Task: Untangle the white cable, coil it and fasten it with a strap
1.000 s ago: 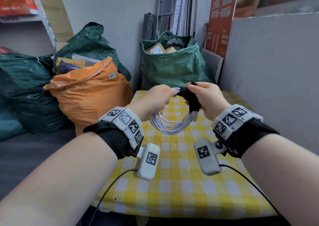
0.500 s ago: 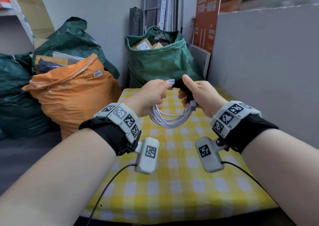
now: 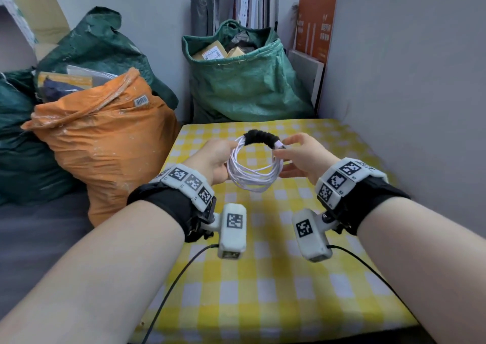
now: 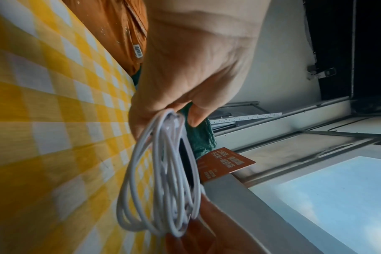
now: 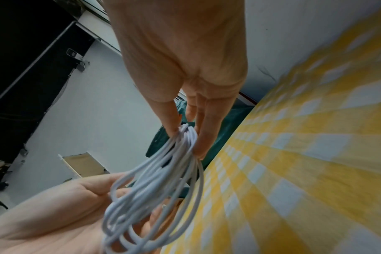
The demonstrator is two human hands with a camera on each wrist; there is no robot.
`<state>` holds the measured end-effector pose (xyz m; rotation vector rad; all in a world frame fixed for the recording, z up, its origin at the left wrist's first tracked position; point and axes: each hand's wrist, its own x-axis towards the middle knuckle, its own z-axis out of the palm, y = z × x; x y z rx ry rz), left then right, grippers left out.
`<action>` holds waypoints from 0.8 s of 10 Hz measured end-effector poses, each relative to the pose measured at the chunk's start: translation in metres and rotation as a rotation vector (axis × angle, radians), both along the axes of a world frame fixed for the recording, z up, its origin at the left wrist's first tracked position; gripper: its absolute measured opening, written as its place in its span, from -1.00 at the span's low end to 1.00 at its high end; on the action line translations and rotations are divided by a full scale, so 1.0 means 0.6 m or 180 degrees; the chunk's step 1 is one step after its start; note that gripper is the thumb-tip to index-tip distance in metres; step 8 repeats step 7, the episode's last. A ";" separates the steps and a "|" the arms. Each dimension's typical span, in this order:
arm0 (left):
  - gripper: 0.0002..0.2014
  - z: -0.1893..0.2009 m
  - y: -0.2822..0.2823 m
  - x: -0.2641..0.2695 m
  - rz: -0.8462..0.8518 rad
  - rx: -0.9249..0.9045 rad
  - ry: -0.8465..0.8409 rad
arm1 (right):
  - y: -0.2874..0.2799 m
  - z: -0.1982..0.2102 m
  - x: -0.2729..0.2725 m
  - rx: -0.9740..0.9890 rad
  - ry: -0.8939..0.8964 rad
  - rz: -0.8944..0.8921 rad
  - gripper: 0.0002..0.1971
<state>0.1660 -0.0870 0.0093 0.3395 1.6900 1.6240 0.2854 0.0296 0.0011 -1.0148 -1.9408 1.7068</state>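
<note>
Head view: above worktop [image 3: 263,291], left hand [image 3: 210,159] and right hand [image 3: 302,157] each pinch coiled cable [image 3: 252,175]; strap [image 3: 259,138] wraps its far side.

Your head camera looked forward and down over both forearms at the tabletop [image 3: 263,291]. Each wrist camera sat close behind its hand, facing along the fingers [image 5: 202,134]. All three shared the cable [image 3: 252,175] and checked cloth.

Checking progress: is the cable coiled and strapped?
Coiled and strapped: white cable forms a loop, black strap wound around its top.
</note>
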 end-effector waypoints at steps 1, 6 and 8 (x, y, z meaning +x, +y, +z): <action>-0.86 -0.013 0.001 -0.012 -0.0141 -0.0268 -0.0198 | 0.011 -0.019 -0.012 -0.0079 -0.0055 -0.0189 -0.73; -0.39 -0.022 0.000 -0.027 -0.0588 -0.0420 -0.0528 | 0.037 -0.062 -0.025 -0.0090 -0.0779 0.0507 -0.46; -0.42 0.003 -0.008 -0.025 -0.0503 -0.0268 -0.0330 | 0.034 -0.042 -0.018 -0.0014 -0.0622 0.0453 -0.49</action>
